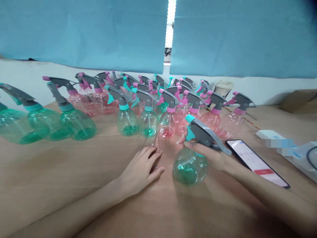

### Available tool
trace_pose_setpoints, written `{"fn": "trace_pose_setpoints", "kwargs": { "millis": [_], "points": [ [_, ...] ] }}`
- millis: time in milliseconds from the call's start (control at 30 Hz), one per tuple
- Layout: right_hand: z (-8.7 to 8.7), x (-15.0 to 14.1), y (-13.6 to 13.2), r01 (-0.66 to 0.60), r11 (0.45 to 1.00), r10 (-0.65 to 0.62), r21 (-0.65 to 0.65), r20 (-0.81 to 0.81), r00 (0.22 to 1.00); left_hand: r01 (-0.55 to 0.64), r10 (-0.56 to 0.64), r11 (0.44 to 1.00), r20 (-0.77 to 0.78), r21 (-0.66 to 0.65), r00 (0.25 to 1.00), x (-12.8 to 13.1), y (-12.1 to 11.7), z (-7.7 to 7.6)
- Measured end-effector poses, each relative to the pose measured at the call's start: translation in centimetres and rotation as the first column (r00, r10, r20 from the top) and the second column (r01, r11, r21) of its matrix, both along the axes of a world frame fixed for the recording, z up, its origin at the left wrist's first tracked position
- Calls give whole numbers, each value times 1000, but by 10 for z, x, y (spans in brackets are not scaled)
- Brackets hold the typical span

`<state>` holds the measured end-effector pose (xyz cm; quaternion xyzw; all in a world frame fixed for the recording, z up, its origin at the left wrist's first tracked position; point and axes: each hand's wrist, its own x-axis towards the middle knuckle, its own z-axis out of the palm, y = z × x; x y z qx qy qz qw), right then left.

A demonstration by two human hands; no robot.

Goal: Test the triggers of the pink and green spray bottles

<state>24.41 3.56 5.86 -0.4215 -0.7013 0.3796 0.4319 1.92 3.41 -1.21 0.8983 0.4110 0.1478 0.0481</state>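
Note:
My right hand point(210, 155) is wrapped round the neck and grey trigger head of a green spray bottle point(190, 168), which stands on the wooden table point(74, 172) with its teal nozzle pointing left. My left hand point(142, 168) lies flat on the table just left of that bottle, fingers stretched out and holding nothing. Behind both hands stand several green and pink spray bottles point(148, 122) with grey trigger heads.
A phone point(257, 162) with a lit screen lies right of my right hand. White boxes point(284, 145) sit at the right edge. A paper cup point(223, 89) stands behind the bottles. More green bottles point(49, 122) are at the left. Blue curtains hang behind.

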Motion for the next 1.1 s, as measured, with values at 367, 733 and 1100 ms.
{"fn": "trace_pose_setpoints", "kwargs": {
  "millis": [367,733,1100],
  "points": [
    [-2,-7,0,125,991,-125,53,-20,992,-2,2,1000,-13,7,1000,0,1,-2],
    [-7,-5,1,105,983,-103,148,-22,994,1,-1,1000,7,8,1000,-1,0,-2],
    [-9,-3,4,83,987,-84,141,3,996,23,-24,1000,28,21,999,-1,1,-1]
  ]
}}
